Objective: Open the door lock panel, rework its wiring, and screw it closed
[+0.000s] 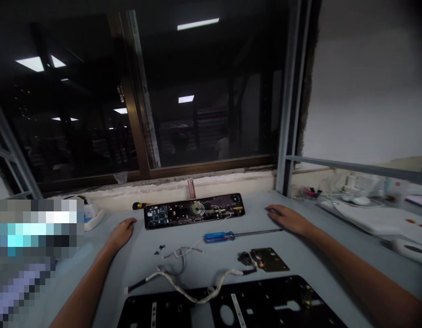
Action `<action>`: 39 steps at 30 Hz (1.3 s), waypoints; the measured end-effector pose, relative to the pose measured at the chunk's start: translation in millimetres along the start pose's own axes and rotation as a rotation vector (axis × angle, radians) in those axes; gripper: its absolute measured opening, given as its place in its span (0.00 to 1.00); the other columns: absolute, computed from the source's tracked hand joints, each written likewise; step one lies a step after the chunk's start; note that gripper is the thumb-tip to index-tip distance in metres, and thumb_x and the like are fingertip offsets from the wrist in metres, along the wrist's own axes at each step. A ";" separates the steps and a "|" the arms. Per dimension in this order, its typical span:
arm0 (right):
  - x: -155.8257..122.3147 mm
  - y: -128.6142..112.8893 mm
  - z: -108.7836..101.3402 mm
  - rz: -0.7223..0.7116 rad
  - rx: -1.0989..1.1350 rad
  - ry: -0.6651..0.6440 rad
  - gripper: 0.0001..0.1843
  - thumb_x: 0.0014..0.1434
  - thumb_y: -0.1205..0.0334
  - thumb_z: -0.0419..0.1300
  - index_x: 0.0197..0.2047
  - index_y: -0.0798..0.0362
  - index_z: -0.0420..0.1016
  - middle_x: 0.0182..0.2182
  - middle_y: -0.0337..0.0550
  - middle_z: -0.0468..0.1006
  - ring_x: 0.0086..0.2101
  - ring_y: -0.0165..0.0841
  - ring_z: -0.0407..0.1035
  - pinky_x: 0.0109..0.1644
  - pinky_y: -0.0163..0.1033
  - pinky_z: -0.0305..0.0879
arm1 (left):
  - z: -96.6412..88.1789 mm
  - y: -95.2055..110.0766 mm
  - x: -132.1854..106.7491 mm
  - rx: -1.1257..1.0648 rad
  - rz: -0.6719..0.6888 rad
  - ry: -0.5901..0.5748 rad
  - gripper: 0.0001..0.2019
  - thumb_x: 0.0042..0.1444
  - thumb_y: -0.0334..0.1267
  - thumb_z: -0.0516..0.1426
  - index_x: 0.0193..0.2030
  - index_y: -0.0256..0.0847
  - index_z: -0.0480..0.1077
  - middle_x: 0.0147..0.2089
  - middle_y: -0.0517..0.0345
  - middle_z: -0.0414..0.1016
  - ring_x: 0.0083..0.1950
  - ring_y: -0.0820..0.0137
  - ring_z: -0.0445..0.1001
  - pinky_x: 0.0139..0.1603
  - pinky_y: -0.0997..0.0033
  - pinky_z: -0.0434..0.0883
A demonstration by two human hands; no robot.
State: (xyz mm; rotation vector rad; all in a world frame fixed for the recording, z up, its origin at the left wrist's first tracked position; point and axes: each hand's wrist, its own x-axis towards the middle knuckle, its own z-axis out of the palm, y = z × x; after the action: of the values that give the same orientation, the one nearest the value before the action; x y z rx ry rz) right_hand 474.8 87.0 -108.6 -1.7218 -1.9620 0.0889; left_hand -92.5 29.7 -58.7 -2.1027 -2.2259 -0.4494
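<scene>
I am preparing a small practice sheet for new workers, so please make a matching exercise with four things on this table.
1. Screwdriver
2. Small dark pieces
3. Long housing
4. Thick cable

A. Whitish, crossing the edge of the black plate
B. Open-topped, farthest back of the four
C. Blue-handled
D. Scattered in a little group

Pairs: 1-C, 2-D, 3-B, 4-A

Screwdriver (219, 237) between housing (226, 201) and plate (265, 291)
</scene>
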 end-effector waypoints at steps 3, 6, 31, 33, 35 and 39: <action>0.2 0.9 0.8 0.008 0.003 -0.001 0.22 0.50 0.52 0.45 0.42 0.51 0.72 0.44 0.47 0.74 0.44 0.41 0.68 0.49 0.43 0.61 | 1.4 -0.7 0.5 0.005 -0.003 0.006 0.20 0.53 0.34 0.42 0.50 0.37 0.66 0.52 0.53 0.70 0.52 0.65 0.68 0.53 0.69 0.62; 0.7 2.0 1.8 0.016 0.001 -0.010 0.23 0.50 0.52 0.45 0.42 0.53 0.72 0.44 0.49 0.74 0.44 0.41 0.68 0.49 0.43 0.62 | 2.3 -1.3 0.3 0.004 0.007 0.008 0.20 0.53 0.34 0.42 0.49 0.37 0.66 0.52 0.54 0.70 0.53 0.66 0.68 0.53 0.71 0.62; -1.7 -1.6 -1.4 0.007 -0.026 -0.043 0.26 0.49 0.50 0.43 0.43 0.54 0.71 0.45 0.49 0.73 0.45 0.40 0.67 0.52 0.41 0.60 | 13.0 -10.7 5.2 -0.040 0.000 0.036 0.19 0.53 0.33 0.43 0.49 0.38 0.67 0.51 0.54 0.70 0.53 0.66 0.67 0.54 0.69 0.61; -1.9 -1.9 -1.7 0.006 -0.027 -0.043 0.26 0.49 0.50 0.43 0.44 0.55 0.71 0.45 0.50 0.73 0.46 0.40 0.67 0.52 0.41 0.60 | 13.3 -10.4 4.6 -0.038 -0.001 0.033 0.19 0.53 0.33 0.43 0.49 0.38 0.67 0.52 0.54 0.70 0.53 0.66 0.67 0.54 0.69 0.61; -1.9 -1.9 -1.9 0.005 -0.028 -0.045 0.27 0.49 0.50 0.43 0.44 0.56 0.71 0.45 0.50 0.73 0.45 0.41 0.67 0.51 0.41 0.60 | 13.1 -9.9 4.1 -0.036 -0.001 0.031 0.19 0.53 0.33 0.43 0.49 0.38 0.67 0.52 0.54 0.70 0.53 0.66 0.67 0.54 0.69 0.61; -1.2 -1.7 -2.1 0.008 -0.033 -0.046 0.26 0.49 0.50 0.44 0.43 0.55 0.71 0.45 0.49 0.73 0.45 0.40 0.68 0.50 0.40 0.61 | 11.3 -8.5 3.2 -0.034 0.001 0.026 0.19 0.53 0.33 0.43 0.49 0.38 0.67 0.52 0.54 0.70 0.53 0.66 0.67 0.54 0.69 0.61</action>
State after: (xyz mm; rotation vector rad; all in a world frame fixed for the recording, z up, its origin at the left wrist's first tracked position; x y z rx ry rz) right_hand 474.2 85.0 -106.5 -1.7635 -1.9998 0.0999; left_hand -99.3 35.2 -70.3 -2.1012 -2.2189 -0.5150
